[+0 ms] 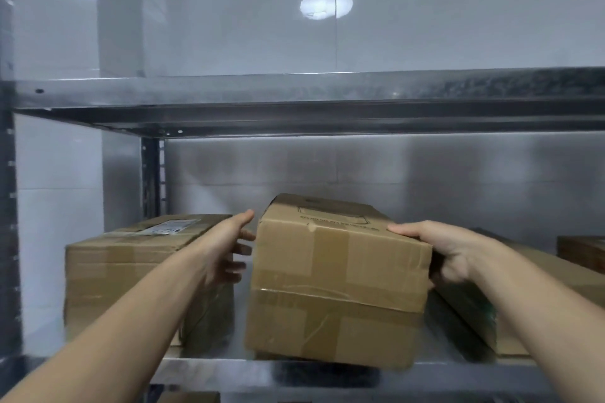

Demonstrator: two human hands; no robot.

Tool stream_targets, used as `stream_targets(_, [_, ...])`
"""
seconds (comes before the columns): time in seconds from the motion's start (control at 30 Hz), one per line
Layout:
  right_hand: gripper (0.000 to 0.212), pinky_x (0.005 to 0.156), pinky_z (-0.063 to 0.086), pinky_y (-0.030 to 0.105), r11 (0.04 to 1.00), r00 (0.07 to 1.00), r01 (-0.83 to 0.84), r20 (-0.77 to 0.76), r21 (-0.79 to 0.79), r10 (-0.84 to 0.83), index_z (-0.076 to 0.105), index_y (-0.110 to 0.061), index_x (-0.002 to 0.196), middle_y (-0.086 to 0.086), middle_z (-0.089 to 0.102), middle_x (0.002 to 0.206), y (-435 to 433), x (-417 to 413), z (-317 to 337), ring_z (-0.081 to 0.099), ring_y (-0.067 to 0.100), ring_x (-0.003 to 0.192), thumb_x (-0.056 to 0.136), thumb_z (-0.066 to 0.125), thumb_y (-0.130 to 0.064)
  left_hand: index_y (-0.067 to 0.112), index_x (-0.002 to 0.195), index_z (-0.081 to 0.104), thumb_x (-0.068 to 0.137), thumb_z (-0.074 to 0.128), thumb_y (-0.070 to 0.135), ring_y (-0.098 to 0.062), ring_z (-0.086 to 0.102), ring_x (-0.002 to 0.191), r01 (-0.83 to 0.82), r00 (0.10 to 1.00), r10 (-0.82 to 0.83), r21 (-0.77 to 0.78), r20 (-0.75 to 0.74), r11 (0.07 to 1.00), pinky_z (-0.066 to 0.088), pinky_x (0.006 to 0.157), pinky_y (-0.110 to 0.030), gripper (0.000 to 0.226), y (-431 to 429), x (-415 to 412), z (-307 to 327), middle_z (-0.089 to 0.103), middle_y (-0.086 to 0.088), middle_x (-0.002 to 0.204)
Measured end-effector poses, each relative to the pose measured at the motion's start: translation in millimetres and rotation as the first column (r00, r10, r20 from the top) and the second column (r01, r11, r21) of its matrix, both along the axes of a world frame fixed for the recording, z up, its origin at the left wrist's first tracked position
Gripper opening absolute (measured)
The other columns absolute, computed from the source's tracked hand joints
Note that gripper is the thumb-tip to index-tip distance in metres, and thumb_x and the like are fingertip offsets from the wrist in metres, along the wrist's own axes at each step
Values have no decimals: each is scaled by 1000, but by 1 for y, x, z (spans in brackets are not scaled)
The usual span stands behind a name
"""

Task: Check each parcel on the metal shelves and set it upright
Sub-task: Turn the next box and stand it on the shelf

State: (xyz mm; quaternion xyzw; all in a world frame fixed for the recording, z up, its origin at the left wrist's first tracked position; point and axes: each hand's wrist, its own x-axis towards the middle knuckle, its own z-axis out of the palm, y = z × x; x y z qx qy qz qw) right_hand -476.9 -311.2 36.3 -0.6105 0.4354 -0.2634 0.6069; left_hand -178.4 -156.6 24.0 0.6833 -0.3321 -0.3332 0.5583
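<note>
On lower metal shelf [294, 371]: ctr parcel [337, 281], tilted, btwn left parcel [131, 271] and right parcel [468, 321]. L hand [226, 249] beside left face, fingers [240, 249] straight, apart; contact unclear. R hand [448, 252] clamped on upper-right edge.

The brown taped cardboard parcel [337, 278] sits tilted on the metal shelf [229, 370]. The right hand [438, 252] grips its upper right corner, and the left hand [226, 249] is just beside its left face.

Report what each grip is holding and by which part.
The right-hand grip holds the middle cardboard box by its upper right edge, thumb on top. The left-hand grip is open beside the box's left side, holding nothing.
</note>
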Motion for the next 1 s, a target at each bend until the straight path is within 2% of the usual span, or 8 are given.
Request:
stream_targets(0.07, [25,66,55,38,1000,999,-7,44,15,6,64,-14,84,10,66,69,0,-6,-3,67,25,56,94,66,-37,-6,132,52,72,59,77,-22,40,56,-31,999,30,18,39,999,39,58,-31,103,-3,13,-16,42,-5,75])
stream_targets(0.13, [19,69,57,42,1000,995,-16,102,14,15,67,-14,93,10,70,73,0,-11,-6,69,24,59,93,67,-34,-1,145,41,69,60,77,-25,48,59,-22,1000,21,48,21,999,48,57,-32,111,-6,19,-27,47,-8,78])
stream_targets(0.27, [34,59,61,40,999,950,-14,314,29,4,59,-36,124,6,77,97,-8,-21,-15,70,21,75,94,65,-21,6,119,63,87,59,67,-37,72,90,106,988,-99,59,-118,993,60,75,-51,70,2,4,-31,71,-22,109])
stream_targets(0.43, [35,66,61,39,994,899,-105,431,38,78,62,-42,122,4,76,103,-13,-23,-25,71,19,69,97,59,-19,14,90,61,96,54,31,-25,56,62,84,968,-115,-144,-222,986,53,52,-30,19,5,-6,-21,57,-10,78])
stream_targets(0.57, [40,77,43,38,996,948,-82,305,-28,87,73,-35,120,3,70,94,-13,-15,-36,62,24,79,89,56,-18,7,68,70,92,56,21,-20,47,62,80,968,-129,-221,-215,972,43,58,-29,31,5,-6,-9,49,-7,71])
stream_targets(0.8, [39,83,54,37,990,988,-130,71,-58,134,78,-15,85,11,76,102,18,3,-22,71,30,88,88,62,-51,19,107,66,93,63,39,-26,61,92,119,981,-153,-249,-122,961,49,98,-45,24,1,-15,19,63,-11,97])
stream_targets(0.9, [48,98,50,41,982,981,-183,49,-37,185,78,-22,87,6,74,111,34,15,-19,67,30,100,72,70,-67,20,98,70,84,70,43,-29,62,98,105,987,-128,-220,-96,970,46,104,-52,27,0,-20,31,65,-10,102])
stream_targets(1.0, [48,107,48,47,980,976,-197,91,-39,200,80,-21,73,7,77,103,41,20,-24,71,28,94,85,59,-62,20,80,64,82,69,46,-26,60,88,112,989,-126,-154,-83,982,45,103,-46,26,0,-25,39,60,-8,92])
